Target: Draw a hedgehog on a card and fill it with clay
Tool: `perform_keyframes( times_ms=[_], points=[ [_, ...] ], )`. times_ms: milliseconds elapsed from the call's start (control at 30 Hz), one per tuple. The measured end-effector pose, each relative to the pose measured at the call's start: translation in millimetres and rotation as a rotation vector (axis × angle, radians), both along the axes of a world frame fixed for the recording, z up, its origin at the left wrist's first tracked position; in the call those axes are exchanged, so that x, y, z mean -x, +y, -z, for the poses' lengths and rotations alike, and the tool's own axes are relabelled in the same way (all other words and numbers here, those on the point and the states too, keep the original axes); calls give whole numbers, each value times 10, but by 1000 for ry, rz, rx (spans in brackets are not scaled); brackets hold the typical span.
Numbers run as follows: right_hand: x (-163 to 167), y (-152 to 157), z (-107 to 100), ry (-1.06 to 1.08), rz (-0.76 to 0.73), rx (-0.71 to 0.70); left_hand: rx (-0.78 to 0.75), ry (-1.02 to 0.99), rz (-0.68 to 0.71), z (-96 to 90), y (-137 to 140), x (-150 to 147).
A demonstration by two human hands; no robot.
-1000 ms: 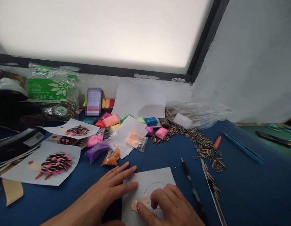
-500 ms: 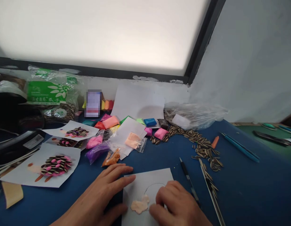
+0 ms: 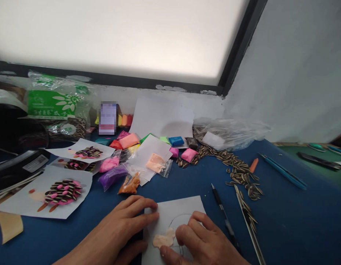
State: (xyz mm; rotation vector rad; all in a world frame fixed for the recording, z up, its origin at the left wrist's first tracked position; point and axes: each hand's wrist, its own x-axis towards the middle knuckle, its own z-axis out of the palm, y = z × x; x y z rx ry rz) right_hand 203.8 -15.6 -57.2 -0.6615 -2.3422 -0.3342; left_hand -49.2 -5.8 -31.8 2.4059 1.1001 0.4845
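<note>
A sheet of white paper [image 3: 187, 203] lies in front of me, bearing a thin curved pen line. Flattened pale peach clay [image 3: 162, 241] is stuck on it in an uneven patch, with a rounded lobe at the upper right. My left hand [image 3: 131, 221] rests along the sheet's left edge, fingers apart and holding nothing. Over the right part of the sheet is my right hand [image 3: 200, 235], its fingers bent. Its thumb tip touches the clay's lower edge, apart from the index finger, and paper shows between them.
Right of the sheet lie a black pen [image 3: 222, 209], a metal-bladed tool [image 3: 249, 224], sunflower seeds [image 3: 239, 169] and a blue pen-like tool [image 3: 283, 171]. Coloured clay packets [image 3: 130, 140] sit behind. Hedgehog pictures [image 3: 62, 193] with seeds lie left, near a green seed bag [image 3: 51, 103].
My right thumb has moved left to the clay's lower edge, and the right hand has opened somewhat. My left hand stays at the paper's edge. The view has shifted slightly.
</note>
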Motion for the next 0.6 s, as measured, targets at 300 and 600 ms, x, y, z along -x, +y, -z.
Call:
perform_keyframes(
  times_ms=[300, 600],
  points=[
    [-76, 31, -118, -81, -42, 49, -30, 12, 20, -11, -5, -15],
    [-71, 18, -140, -80, -53, 68, -55, 25, 20, 6, -2, -19]
  ],
)
